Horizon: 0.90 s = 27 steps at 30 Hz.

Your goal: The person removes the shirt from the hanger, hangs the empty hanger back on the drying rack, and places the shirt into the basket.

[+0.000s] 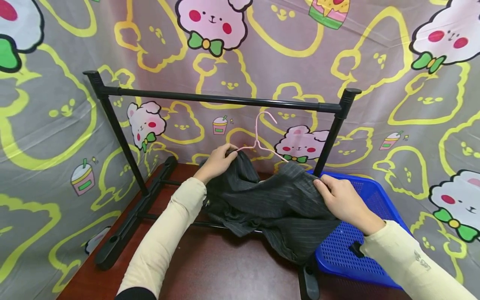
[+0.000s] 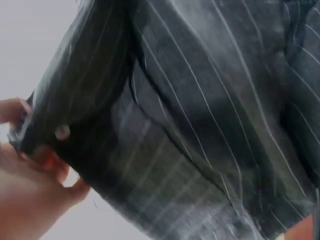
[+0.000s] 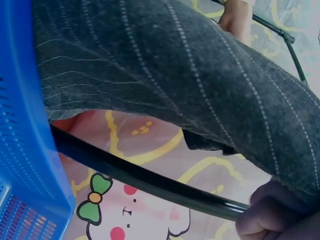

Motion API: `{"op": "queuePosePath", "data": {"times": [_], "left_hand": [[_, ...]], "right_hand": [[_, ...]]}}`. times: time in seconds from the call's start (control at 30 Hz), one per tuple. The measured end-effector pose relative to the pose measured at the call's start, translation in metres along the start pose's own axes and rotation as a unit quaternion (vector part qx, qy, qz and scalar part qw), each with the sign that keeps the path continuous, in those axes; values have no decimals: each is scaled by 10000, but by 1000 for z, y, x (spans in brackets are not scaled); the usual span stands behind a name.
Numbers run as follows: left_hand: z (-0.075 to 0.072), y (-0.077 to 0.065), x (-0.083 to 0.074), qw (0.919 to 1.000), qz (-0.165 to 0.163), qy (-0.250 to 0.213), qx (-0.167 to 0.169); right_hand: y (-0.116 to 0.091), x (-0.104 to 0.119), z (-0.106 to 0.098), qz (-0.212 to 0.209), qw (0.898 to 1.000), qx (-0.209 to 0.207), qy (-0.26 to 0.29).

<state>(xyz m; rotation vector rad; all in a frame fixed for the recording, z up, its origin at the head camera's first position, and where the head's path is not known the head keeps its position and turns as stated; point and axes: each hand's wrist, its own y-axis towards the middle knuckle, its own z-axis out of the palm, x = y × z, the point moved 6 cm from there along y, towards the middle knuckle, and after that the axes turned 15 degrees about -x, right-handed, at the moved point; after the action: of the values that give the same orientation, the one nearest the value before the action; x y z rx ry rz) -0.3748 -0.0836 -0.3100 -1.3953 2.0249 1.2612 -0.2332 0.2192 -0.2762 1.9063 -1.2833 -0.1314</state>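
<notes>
A dark grey pinstriped garment point(image 1: 270, 200) hangs bunched between both hands, below the rack's top bar. The pink wire hanger point(image 1: 256, 131) stands with its hook up, its lower arms running into the cloth. My left hand point(image 1: 217, 162) pinches the garment's upper left edge where the hanger's left arm enters; whether it also grips the wire is hidden. With thumb and fingers my right hand point(image 1: 343, 202) holds the garment's right side, beside the rack post. In the left wrist view a small button point(image 2: 62, 132) shows on the striped cloth. The hanger's lower part is covered.
A black clothes rack point(image 1: 221, 98) stands on the reddish-brown table point(image 1: 232, 266), its right post close to my right hand. The blue perforated basket point(image 1: 378, 191) sits at the right, under my right forearm. Cartoon-patterned cloth point(image 1: 300, 71) lines the back and sides.
</notes>
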Motion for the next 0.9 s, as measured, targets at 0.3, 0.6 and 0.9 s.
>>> {"op": "queuePosePath", "data": {"times": [0.3, 0.6, 0.9], "left_hand": [[-18, -7, 9, 9928, -279, -1164, -76], [-12, -11, 10, 9987, 54, -443, 259], [-7, -12, 7, 9989, 361, -266, 154]], "right_hand": [[-4, -1, -6, -519, 9972, -515, 164], [-7, 0, -12, -915, 9923, -759, 346], [-7, 0, -12, -949, 9920, -744, 368]]}}
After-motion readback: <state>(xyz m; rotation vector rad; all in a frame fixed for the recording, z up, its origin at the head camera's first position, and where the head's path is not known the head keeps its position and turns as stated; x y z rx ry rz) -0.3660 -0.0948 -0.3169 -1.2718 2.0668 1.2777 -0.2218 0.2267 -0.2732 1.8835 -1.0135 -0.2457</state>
